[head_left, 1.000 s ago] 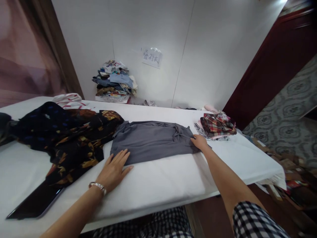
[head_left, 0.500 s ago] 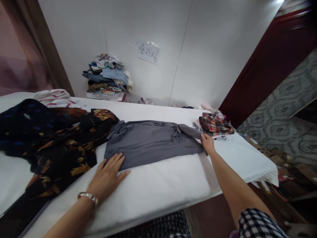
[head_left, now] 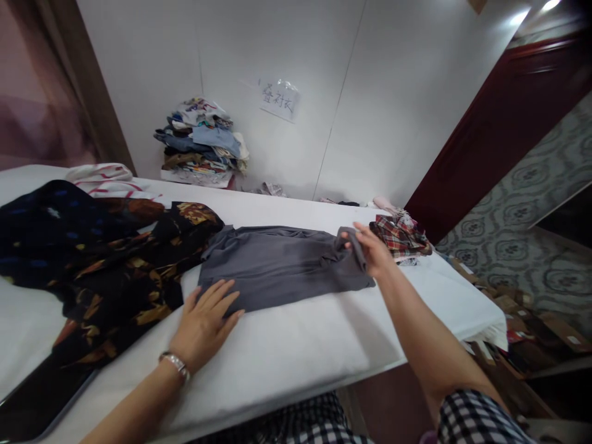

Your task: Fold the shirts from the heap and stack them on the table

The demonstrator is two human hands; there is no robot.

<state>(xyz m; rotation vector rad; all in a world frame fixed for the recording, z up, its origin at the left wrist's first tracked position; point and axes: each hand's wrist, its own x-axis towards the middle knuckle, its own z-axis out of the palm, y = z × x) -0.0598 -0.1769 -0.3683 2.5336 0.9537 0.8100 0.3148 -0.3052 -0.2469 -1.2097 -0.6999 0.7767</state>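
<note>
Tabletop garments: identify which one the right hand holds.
The plain grey garment, one end in the right hand; the black patterned garment and red plaid garment lie unheld.

The grey garment (head_left: 272, 262) lies spread across the white worktop (head_left: 296, 345), its right end raised and curled in the right hand (head_left: 374, 251). The left hand (head_left: 206, 317) rests flat, partly on the garment's near-left corner. Dark patterned clothing (head_left: 120, 265) lies at left, overlapping a flat black device (head_left: 44, 394). A folded plaid garment (head_left: 401, 235) lies beyond the right hand. A clothes stack (head_left: 203, 139) stands by the wall (head_left: 393, 92), below left of a handwritten sign (head_left: 280, 100).
</note>
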